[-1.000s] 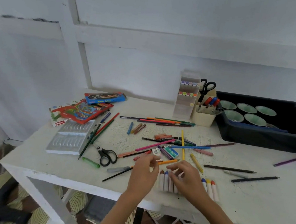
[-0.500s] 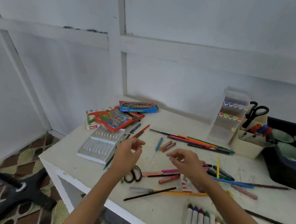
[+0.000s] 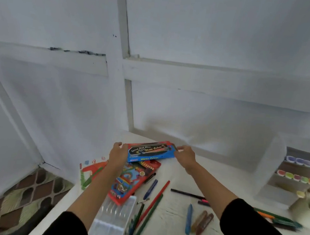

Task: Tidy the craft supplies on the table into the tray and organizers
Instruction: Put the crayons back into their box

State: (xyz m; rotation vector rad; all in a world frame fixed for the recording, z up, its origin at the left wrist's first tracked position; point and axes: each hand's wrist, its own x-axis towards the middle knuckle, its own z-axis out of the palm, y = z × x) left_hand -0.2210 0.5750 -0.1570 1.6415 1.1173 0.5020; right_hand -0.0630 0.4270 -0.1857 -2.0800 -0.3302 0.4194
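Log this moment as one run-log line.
stage: picking up | object: blue box | left hand: on its left end | right hand: on its right end | below: red box | placed: not yet

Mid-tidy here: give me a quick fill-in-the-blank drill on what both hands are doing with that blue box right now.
1. The left hand and right hand hold the blue box by its two short ____.
2. Under the blue box lies a ____ box with colourful pictures.
3. The clear plastic insert lies near the table's ____ edge.

Missing words: ends; red; front
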